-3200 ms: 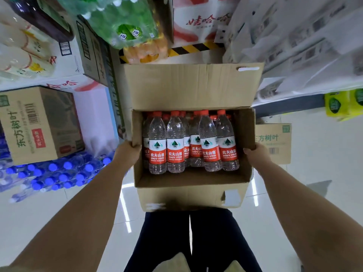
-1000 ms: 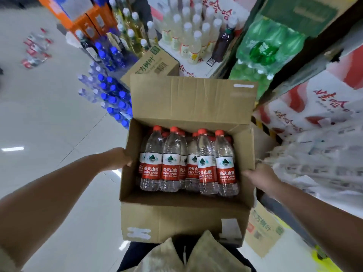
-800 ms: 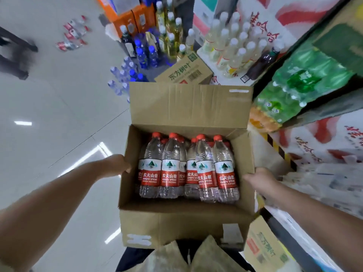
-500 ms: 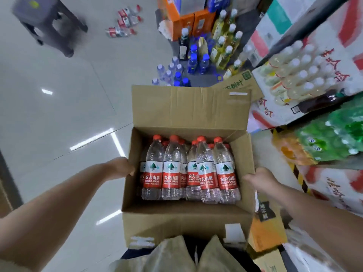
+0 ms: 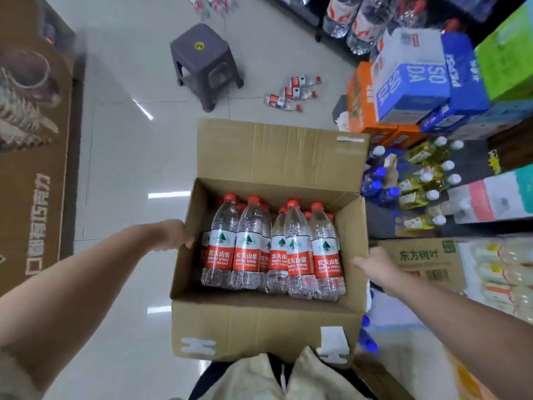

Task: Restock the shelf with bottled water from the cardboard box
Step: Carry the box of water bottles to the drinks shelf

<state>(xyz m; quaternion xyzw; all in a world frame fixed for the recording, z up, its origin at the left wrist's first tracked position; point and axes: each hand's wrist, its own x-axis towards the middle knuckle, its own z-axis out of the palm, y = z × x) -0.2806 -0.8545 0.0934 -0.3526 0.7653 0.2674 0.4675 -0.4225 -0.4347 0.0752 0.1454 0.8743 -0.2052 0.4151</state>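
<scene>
I carry an open cardboard box (image 5: 259, 327) in front of my body, its far flap standing up. Several clear water bottles (image 5: 271, 249) with red caps and red labels stand upright in its far half. My left hand (image 5: 176, 235) grips the box's left wall. My right hand (image 5: 375, 264) presses on its right wall, fingers hidden behind the cardboard. Shelving with bottled goods (image 5: 360, 21) runs along the top right.
A grey plastic stool (image 5: 206, 63) stands on the tiled floor ahead. Three loose water bottles (image 5: 291, 93) lie beside it. Stacked drink cartons (image 5: 415, 79), yellow and blue bottles (image 5: 418, 180) and a brown carton (image 5: 424, 264) crowd the right. A brown display board (image 5: 31, 145) lines the left.
With the box held in both hands, my view has swung left along the aisle. The stool and loose bottles have come closer and more central; the stacked goods slid to the right.
</scene>
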